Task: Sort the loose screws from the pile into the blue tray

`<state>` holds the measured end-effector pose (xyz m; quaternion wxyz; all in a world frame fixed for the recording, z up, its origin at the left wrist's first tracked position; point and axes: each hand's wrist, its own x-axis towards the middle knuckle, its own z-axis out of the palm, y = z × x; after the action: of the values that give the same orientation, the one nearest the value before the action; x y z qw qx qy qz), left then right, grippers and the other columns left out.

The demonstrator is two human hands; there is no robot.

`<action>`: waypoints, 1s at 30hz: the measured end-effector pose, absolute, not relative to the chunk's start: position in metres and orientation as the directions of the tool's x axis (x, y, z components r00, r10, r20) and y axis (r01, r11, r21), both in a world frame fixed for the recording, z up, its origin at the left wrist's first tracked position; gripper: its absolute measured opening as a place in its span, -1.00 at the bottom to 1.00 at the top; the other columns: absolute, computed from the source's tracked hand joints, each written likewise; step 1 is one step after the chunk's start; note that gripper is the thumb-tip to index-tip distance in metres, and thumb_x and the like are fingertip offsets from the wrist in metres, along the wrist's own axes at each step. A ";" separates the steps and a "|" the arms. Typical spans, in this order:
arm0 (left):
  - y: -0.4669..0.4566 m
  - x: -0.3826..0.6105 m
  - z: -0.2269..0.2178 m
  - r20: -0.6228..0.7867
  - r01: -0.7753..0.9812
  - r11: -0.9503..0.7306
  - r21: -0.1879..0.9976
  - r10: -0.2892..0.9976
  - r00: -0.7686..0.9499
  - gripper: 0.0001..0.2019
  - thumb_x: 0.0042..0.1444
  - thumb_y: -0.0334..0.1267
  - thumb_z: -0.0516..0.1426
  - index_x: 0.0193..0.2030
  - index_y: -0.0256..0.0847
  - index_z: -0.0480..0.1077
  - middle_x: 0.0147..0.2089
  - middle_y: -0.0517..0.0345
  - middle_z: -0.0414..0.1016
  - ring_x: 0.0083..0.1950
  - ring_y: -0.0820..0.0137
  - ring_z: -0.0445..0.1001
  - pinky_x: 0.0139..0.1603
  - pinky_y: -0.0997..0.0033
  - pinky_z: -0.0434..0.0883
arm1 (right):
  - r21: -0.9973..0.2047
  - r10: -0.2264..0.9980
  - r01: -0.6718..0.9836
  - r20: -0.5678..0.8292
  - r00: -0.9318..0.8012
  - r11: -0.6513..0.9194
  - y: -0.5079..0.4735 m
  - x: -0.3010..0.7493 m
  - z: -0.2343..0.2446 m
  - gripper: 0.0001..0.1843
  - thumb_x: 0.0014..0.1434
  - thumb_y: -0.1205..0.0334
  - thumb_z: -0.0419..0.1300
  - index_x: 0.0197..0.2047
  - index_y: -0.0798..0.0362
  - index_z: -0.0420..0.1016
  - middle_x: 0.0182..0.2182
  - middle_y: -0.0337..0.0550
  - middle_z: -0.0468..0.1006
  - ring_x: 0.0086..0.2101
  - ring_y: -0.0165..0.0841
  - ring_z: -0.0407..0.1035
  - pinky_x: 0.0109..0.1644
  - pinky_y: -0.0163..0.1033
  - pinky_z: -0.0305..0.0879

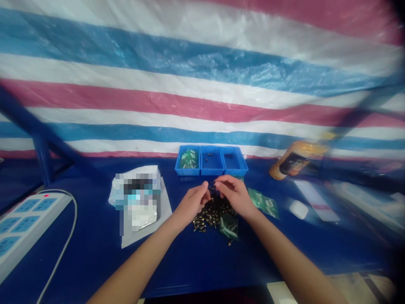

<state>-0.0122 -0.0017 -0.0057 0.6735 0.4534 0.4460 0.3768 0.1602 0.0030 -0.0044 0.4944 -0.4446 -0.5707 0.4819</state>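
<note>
Blue workbench (pixel 95 261). Three blue plastic bins (pixel 211 172) stand in a row at the back: left one holds green packets (pixel 189 159), the other two only a few dark parts (pixel 207 157). Large heap of brass-and-black screws (pixel 212 213) lies below the hands. Right hand (pixel 236 195) pinches a small dark part (pixel 211 183), narrow grip; left hand (pixel 191 204) just beside, grip unclear.

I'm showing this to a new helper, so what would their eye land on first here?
The huge red, white and blue striped plastic sheet fills the backdrop behind the blue workbench. Just below centre, the left hand and right hand meet over a heap of small dark, brass-tipped fasteners. Just beyond the hands, three bright blue plastic bins stand in a row at the bench's back edge.
</note>
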 end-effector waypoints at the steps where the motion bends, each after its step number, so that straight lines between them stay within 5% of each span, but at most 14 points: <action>1: -0.001 -0.012 -0.006 -0.264 -0.133 0.316 0.939 0.914 0.307 -0.51 0.16 0.16 0.13 -0.49 -0.29 0.35 -0.57 0.27 0.14 -0.63 0.60 0.04 -0.60 0.59 -0.07 | -0.993 0.988 0.006 0.119 -0.097 0.120 0.004 0.161 -0.004 -0.75 0.15 0.02 0.30 -0.27 0.04 0.51 -0.46 -0.25 0.48 -0.53 -0.44 0.27 -0.42 -0.30 0.21; 5: 0.002 -0.014 -0.001 -0.313 -0.376 0.411 0.831 0.903 0.294 -0.60 0.13 0.05 0.19 -0.45 -0.28 0.33 -0.53 0.26 0.20 -0.61 0.61 0.11 -0.63 0.63 0.01 | -0.971 0.997 -0.241 0.013 -0.074 -0.005 0.008 0.163 -0.002 -0.70 0.17 0.00 0.28 -0.39 0.06 0.45 -0.50 -0.26 0.40 -0.54 -0.47 0.20 -0.43 -0.32 0.14; 9: 0.006 -0.021 0.006 -0.425 -0.606 0.496 0.622 0.864 0.272 -0.73 0.16 -0.09 0.17 -0.39 -0.27 0.32 -0.47 0.21 0.27 -0.55 0.56 0.22 -0.59 0.61 0.21 | -0.797 0.974 -0.564 -0.139 -0.180 -0.218 0.011 0.170 0.001 -0.67 0.20 0.01 0.23 -0.45 0.04 0.30 -0.57 -0.34 0.16 -0.56 -0.47 0.08 -0.45 -0.31 0.10; 12: 0.008 -0.025 0.009 -0.477 -0.650 0.489 0.582 0.852 0.215 -0.78 0.19 -0.16 0.13 -0.37 -0.29 0.34 -0.44 0.17 0.30 -0.52 0.54 0.28 -0.53 0.60 0.32 | -0.698 0.966 -0.671 -0.128 -0.225 -0.249 0.011 0.175 0.007 -0.59 0.21 0.04 0.19 -0.51 0.00 0.11 -0.59 -0.38 -0.04 -0.58 -0.45 -0.04 -0.44 -0.29 0.11; 18: 0.007 -0.025 0.008 -0.472 -0.644 0.498 0.580 0.850 0.232 -0.78 0.19 -0.16 0.13 -0.35 -0.29 0.36 -0.42 0.15 0.31 -0.50 0.53 0.30 -0.51 0.58 0.37 | -0.719 0.981 -0.669 -0.099 -0.169 -0.187 0.009 0.176 0.013 -0.52 0.19 0.06 0.15 -0.55 -0.02 -0.09 -0.62 -0.39 -0.14 -0.59 -0.42 -0.09 -0.44 -0.25 0.12; 26: 0.008 -0.025 0.006 -0.475 -0.635 0.505 0.584 0.847 0.237 -0.77 0.21 -0.14 0.11 -0.35 -0.29 0.36 -0.43 0.16 0.31 -0.52 0.54 0.29 -0.52 0.59 0.37 | -0.721 0.947 -0.691 -0.249 0.205 -0.040 0.020 0.177 -0.003 -0.70 0.13 -0.02 0.26 -0.18 -0.05 0.33 -0.57 -0.38 0.21 -0.60 -0.47 0.09 -0.51 -0.32 0.10; 30: 0.007 -0.023 0.009 -0.497 -0.624 0.510 0.592 0.841 0.216 -0.76 0.24 -0.15 0.08 -0.34 -0.29 0.36 -0.41 0.14 0.33 -0.49 0.52 0.35 -0.49 0.57 0.41 | -0.826 0.956 -0.562 -0.127 0.265 0.046 0.019 0.172 -0.009 -0.79 0.11 0.10 0.26 -0.25 0.01 0.40 -0.59 -0.37 0.20 -0.59 -0.48 0.10 -0.52 -0.34 0.09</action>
<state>-0.0234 0.0070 0.0087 0.7684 0.1334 0.4059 0.4765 0.1723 0.0193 -0.0085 0.6822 -0.4091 -0.2405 0.5563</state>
